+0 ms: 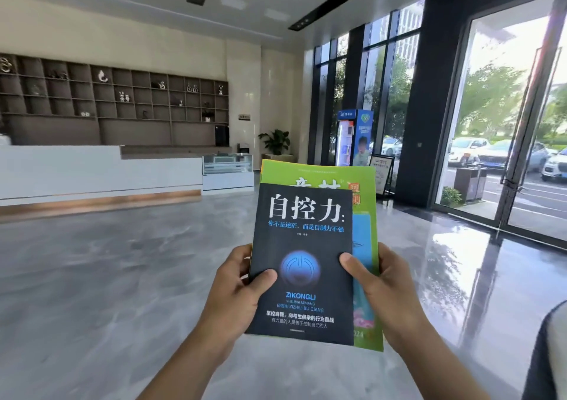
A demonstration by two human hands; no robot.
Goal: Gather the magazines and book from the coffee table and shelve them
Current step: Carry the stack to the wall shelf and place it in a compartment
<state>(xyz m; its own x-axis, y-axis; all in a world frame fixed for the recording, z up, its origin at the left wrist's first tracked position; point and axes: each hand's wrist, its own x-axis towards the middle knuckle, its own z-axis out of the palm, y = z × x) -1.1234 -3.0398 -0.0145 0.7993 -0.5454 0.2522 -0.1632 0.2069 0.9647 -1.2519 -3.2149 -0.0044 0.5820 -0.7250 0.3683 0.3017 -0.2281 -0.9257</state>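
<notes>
A dark book [302,246] with white and blue Chinese title text lies on top of a larger green magazine [319,174], and I hold the stack upright in front of me. My left hand [234,289] grips the stack's left edge, thumb on the book's cover. My right hand [383,283] grips the right edge, thumb on the cover too. How many magazines lie under the book is hidden. A brown wall of open shelves [122,99] with small ornaments stands far off at the left.
A long white reception counter [98,172] runs below the shelves, with a glass display case [227,166] at its end. A potted plant [276,143], a blue vending fridge [354,137] and a sign stand [380,172] stand by the glass wall. Polished grey floor [122,277] stretches between.
</notes>
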